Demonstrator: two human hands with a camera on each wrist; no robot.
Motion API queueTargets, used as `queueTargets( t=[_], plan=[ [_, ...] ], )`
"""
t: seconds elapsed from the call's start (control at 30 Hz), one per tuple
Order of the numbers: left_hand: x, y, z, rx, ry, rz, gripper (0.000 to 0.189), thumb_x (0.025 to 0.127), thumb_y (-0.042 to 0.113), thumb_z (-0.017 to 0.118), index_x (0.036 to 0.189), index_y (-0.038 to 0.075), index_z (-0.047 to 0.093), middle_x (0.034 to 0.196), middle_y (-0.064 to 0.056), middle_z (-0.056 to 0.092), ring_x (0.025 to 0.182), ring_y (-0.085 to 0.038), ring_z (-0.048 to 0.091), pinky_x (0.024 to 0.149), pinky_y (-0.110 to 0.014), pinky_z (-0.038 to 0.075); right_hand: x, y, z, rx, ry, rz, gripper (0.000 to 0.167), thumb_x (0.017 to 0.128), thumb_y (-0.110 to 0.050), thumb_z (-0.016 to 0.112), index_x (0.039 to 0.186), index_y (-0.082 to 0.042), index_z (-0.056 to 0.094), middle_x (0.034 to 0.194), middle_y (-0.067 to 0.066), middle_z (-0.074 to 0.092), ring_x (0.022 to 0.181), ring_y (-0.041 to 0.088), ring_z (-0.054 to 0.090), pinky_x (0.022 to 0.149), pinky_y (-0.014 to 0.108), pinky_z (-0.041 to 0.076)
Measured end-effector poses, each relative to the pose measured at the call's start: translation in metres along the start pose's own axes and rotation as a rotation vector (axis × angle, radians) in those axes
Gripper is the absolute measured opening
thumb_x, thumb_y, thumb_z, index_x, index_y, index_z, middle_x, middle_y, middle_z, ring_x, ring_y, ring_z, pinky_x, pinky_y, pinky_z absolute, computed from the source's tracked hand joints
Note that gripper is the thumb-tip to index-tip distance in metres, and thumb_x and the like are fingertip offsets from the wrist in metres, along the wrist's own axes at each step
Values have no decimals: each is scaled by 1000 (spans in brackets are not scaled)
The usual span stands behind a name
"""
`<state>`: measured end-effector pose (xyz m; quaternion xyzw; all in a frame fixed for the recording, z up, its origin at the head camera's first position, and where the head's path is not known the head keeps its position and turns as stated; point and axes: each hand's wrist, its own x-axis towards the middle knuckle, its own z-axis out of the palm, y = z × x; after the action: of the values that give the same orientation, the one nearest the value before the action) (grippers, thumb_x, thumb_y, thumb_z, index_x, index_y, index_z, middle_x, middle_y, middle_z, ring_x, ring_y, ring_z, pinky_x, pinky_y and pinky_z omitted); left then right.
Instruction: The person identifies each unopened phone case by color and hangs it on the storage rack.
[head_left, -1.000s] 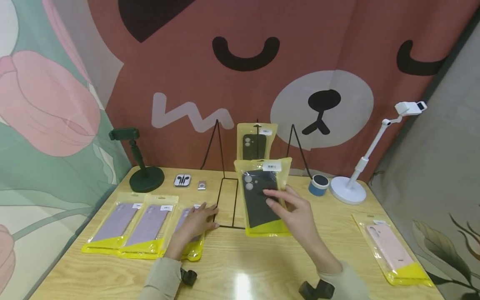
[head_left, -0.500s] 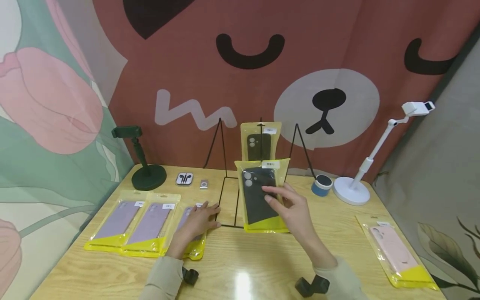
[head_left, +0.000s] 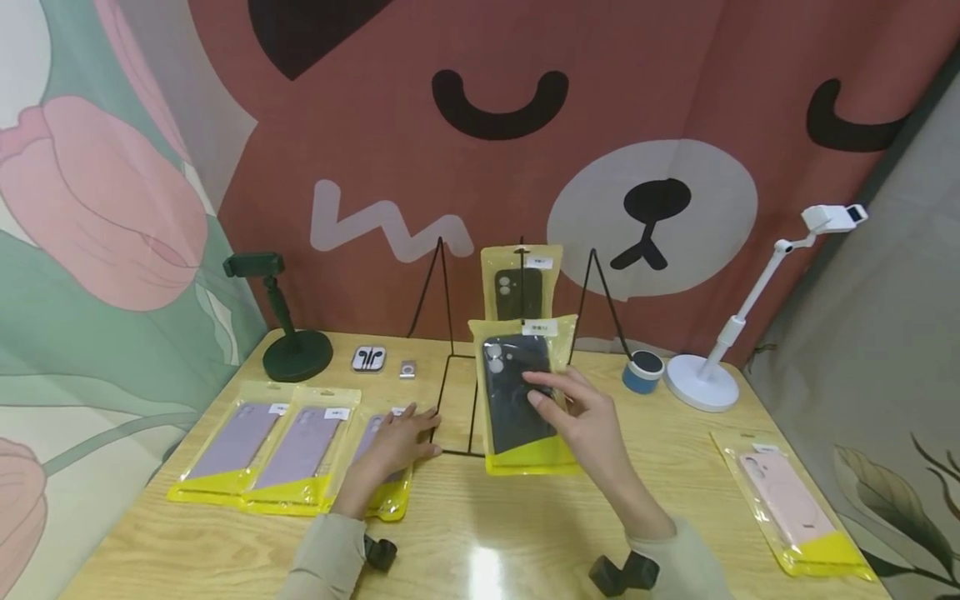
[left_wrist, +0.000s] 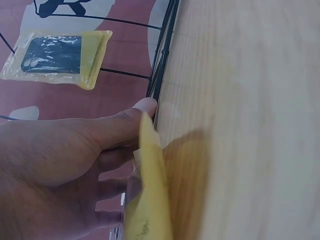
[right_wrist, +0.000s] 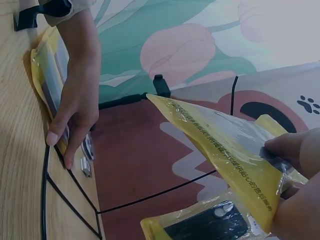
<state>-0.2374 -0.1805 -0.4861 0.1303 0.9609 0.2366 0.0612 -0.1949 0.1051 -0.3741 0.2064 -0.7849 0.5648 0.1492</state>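
Observation:
My right hand (head_left: 581,417) holds a packaged black phone case (head_left: 513,408) between thumb and fingers, in front of a black wire display rack (head_left: 471,408). A second packaged black phone case (head_left: 517,287) hangs on the rack behind it. The right wrist view shows the held bag's yellow bottom (right_wrist: 220,150) side-on. My left hand (head_left: 393,450) lies over a packaged purple phone case (head_left: 367,437), partly hiding it. Its fairly straight thumb and fingers touch the rack's front left corner; the left wrist view has the thumb tip (left_wrist: 146,105) against the wire.
Two more packaged purple phone cases (head_left: 232,442) lie at the left, a packaged pink one (head_left: 787,496) at the right. Behind stand a dark green phone stand (head_left: 296,354), boxed earphones (head_left: 368,358), a small silver clip-like gadget (head_left: 407,369), a blue round speaker-like object (head_left: 642,372) and a white stand (head_left: 701,382).
The held package has tilted slightly, its bottom edge now a little lower than half a second ago. My left hand has stayed at the rack's corner. The head view has shifted slightly.

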Motion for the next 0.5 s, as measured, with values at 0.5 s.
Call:
queueTargets(
  t=[0.5],
  plan=[
    [1, 4, 2, -4, -21, 2, 55, 88, 31, 69, 137, 12, 55, 149, -6, 41, 142, -38, 23, 114, -60, 10, 75, 65, 6, -1, 2, 72, 20, 91, -21, 68, 110, -18, 74, 86, 9, 48, 70, 25, 33, 59, 34, 32]
  ],
)
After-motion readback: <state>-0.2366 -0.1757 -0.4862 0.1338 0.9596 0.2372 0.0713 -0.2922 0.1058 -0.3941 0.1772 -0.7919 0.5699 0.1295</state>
